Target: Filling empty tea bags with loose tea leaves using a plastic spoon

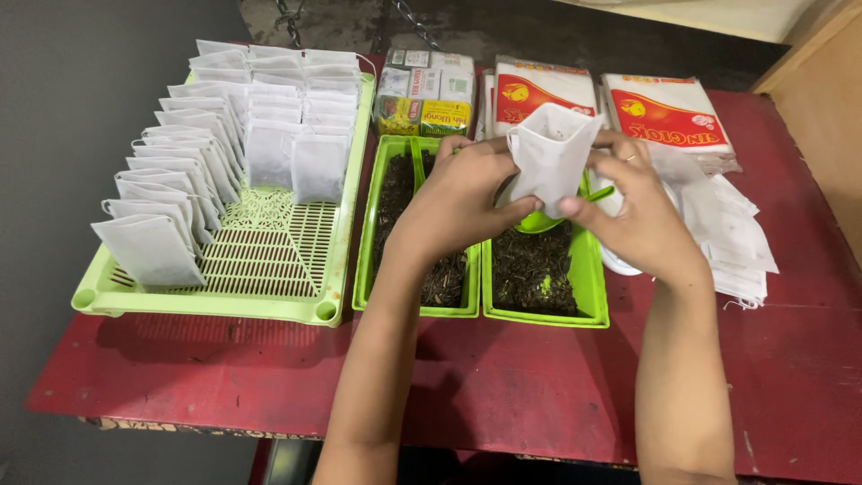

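**Filter bag held open above tea trays**

Bag (549, 154) of white filter paper sits pinched between both hands, raised just above the right-hand green tray (539, 310) of dark loose tea. Left hand (462, 193) clamps the bag's near-left edge, thumb in front and fingers curled behind; right hand (633, 202) grips the opposite side, thumb low at the bag's bottom corner and a ringed finger up near the mouth. Mouth faces upward, already spread into a small square opening.

Best handled, judging from this view, as follows:

- Keep the mouth pulled square by drawing the two pinches gently apart; thin paper looks likely to tear or collapse under a hard tug.
- Hold the bag upright and directly over the tray, so stray leaves drop back among the tea rather than onto the red table (180, 368).
- Free one hand only once the other holds the opening firmly; green scoop (539, 220) lies just beneath the bag, partly hidden, within easy reach.
- Fill modestly, leaving the top margin clean for closing.

Left tray (364, 269) of tea lies beside the first, touching it. Further left, green slotted basket (269, 310) holds rows of white bags (180, 180) standing on edge. Loose empty bags (732, 242) are stacked at the right, near the right wrist. Printed packets (664, 112) lie along the far edge.
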